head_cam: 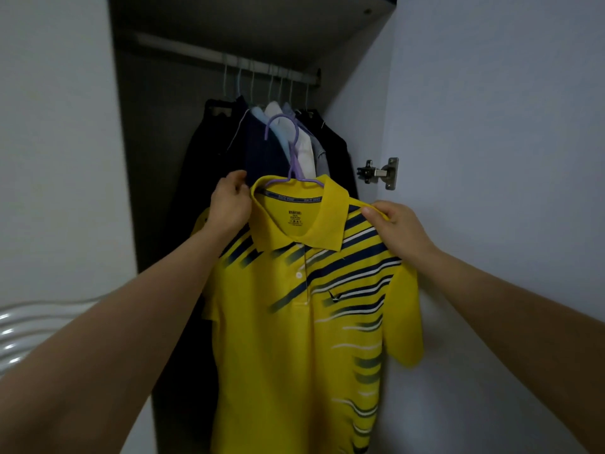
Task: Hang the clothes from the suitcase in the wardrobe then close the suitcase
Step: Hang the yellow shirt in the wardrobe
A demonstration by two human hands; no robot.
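Wardrobe (203, 132) open, interior dim. Rail (229, 59) runs across the upper part under a shelf (262, 18). A row of pale hanger hooks sits on the rail, bunched toward its right half. Hung clothes (294, 139) below them: dark garments at left and right, white and pale blue shirts between.

Yellow polo shirt (294, 339), navy and white diagonal stripes, held up in front of the wardrobe opening, on a purple hanger (288, 152). Hanger hook is free in the air, well below the rail, overlapping the hung white shirts in view. Shirt not yet on the rail.

Left hand (229, 204) grips the shirt's left shoulder beside the collar, fingers curled round the fabric. Right hand (396, 224) pinches the right shoulder seam between thumb and fingers.

In the way: the hung clothes fill the rail's middle and right, directly behind the hook. Left stretch of the rail shows bare, with dark open space beneath it.

Edges: open door (491, 158) close on the right, its metal hinge (379, 173) just above the right hand; shirt's right sleeve hangs near the door. White side panel (59, 142) bounds the left. White ribbed thing (19, 332) low left, blurred, cannot tell what.
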